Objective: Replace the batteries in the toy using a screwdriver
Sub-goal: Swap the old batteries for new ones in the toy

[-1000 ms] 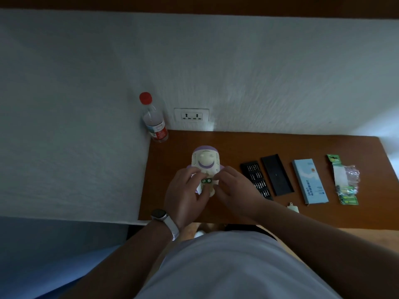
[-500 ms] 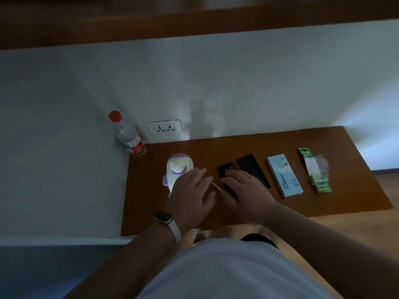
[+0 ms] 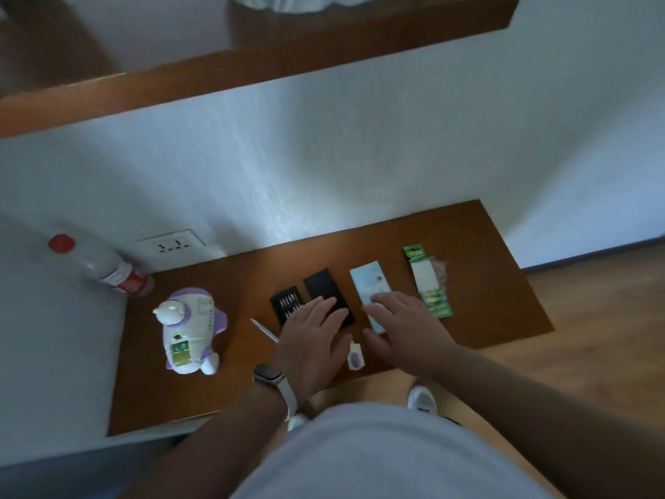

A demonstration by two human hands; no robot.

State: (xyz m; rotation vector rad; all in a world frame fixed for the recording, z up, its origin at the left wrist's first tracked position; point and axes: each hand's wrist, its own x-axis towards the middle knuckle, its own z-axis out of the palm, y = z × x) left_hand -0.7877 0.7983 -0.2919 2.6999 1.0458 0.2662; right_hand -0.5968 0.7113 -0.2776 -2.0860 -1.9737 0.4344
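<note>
Toy (image 3: 189,329) lies left of centre on the worktop (image 3: 485,282), compartment uncovered, screwdriver (image 3: 264,329) just right of it. My left hand (image 3: 313,340) and right hand (image 3: 406,325) are mid-frame, both spread flat and holding nothing. Best next, I judge: right hand on to the green battery pack (image 3: 430,286), pinching its card edge.

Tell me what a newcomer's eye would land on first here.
The white and purple toy lies at the left end of the desk, green showing in an open bay on its body. In the middle, the left hand spreads over the black bit case and the right hand over a light blue box, neither holding anything. A thin screwdriver lies loose between toy and hands.
</note>
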